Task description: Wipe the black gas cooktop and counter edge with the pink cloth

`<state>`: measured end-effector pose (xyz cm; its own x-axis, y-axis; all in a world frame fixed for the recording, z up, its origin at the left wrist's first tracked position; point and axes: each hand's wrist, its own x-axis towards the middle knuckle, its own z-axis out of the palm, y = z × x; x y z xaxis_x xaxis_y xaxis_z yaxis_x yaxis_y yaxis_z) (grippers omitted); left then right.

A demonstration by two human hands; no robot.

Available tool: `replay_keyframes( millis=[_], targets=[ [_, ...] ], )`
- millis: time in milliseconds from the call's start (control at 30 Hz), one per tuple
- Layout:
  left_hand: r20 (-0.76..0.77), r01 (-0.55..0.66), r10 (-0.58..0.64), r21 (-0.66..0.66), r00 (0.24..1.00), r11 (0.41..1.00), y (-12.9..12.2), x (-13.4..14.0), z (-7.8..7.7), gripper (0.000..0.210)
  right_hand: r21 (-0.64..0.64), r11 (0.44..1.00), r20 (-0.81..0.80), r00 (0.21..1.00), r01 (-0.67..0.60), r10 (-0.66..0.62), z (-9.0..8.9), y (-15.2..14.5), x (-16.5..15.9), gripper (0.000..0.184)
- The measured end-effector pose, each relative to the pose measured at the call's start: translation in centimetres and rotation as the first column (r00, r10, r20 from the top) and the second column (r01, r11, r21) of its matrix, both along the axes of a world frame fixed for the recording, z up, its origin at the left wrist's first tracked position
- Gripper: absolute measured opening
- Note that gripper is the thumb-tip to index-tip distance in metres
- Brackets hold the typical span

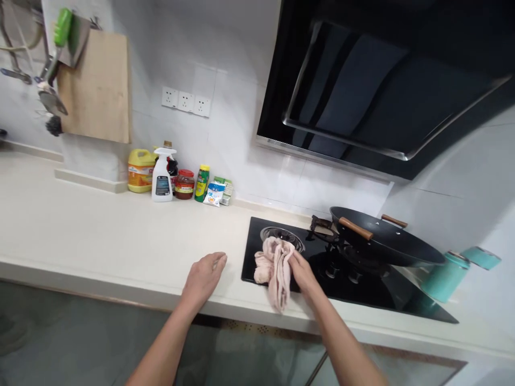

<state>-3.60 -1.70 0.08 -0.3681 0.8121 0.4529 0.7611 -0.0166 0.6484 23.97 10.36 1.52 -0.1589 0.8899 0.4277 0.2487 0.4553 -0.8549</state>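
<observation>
A crumpled pale pink cloth (280, 273) lies over the left end of the black glass cooktop (316, 292), with one end hanging toward the counter's front edge. My right hand (302, 272) is closed on the cloth's right side; part of its fingers is hidden behind the folds. Just behind the cloth is a round burner (281, 234) with its grate off. To the left of the cooktop, my left hand (206, 272) rests on the pale countertop (120, 230), fingers extended and loosely bent, holding nothing.
A black wok (386, 236) with wooden handles sits on the right burner, and a pot grate (323, 228) lies beside it. A turquoise canister (446, 276) stands at the right. A spray bottle (162, 177) and several food containers line the wall. The range hood (382, 86) overhangs the cooktop.
</observation>
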Motion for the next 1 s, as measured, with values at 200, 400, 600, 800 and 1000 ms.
replay_keyframes(
  millis=[200,400,600,800,1000],
  targets=[
    [-0.127,0.001,-0.007,-0.052,0.992,0.999,-0.2,0.4,0.0,0.045,0.100,0.949,0.059,0.950,0.299,-0.305,0.3,2.9,8.9,0.052],
    [-0.193,-0.003,-0.006,-0.043,0.981,0.999,-0.1,0.7,-0.2,0.044,0.119,0.987,0.439,0.886,0.107,-0.149,0.7,1.6,4.3,0.057],
    [-0.042,0.033,-0.033,-0.009,0.999,0.999,0.0,0.6,-0.1,0.055,-0.003,1.000,0.831,0.555,-0.009,0.008,0.3,-2.2,-4.2,0.086],
    [0.023,0.014,-0.014,0.011,1.000,1.000,0.5,0.0,-0.3,0.059,-0.016,0.957,0.854,0.493,-0.291,0.165,1.5,-5.6,-9.0,0.094],
    [0.045,-0.005,0.007,-0.029,0.999,1.000,0.6,-0.6,-0.1,0.062,0.170,0.891,0.801,0.585,-0.420,0.123,1.1,-5.8,-8.4,0.056]
  ],
)
